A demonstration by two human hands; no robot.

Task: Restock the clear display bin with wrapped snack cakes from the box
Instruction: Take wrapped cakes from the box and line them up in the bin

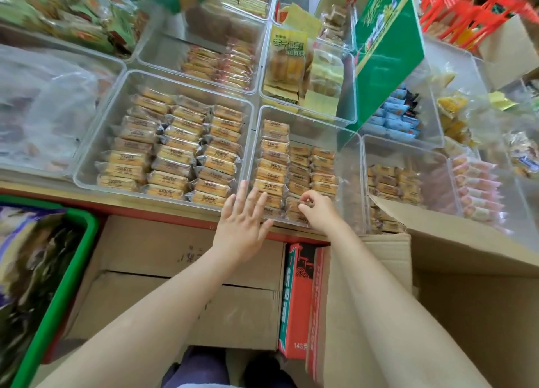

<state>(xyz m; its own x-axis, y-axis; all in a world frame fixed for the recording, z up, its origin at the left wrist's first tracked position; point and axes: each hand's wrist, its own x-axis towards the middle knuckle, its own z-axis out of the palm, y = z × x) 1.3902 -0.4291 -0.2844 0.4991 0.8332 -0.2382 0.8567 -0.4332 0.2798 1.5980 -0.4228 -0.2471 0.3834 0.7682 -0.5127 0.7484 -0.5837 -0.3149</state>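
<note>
Left hand (243,223): flat and spread, steadying the clear display bin (347,166) at its seven o'clock corner.
Right hand (316,210): fingers pinching a wrapped snack cake (294,205), tucking it into the front row.
Box (455,271): open at four o'clock, within reach.

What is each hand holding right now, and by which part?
Right hand pinches a clear-wrapped golden snack cake at its near end. Left hand holds nothing, fingers spread.

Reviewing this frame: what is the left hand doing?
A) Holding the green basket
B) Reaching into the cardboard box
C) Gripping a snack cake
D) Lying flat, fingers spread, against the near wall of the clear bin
D: the left hand lies flat with fingers spread against the near wall of the clear bin, holding nothing.
</note>
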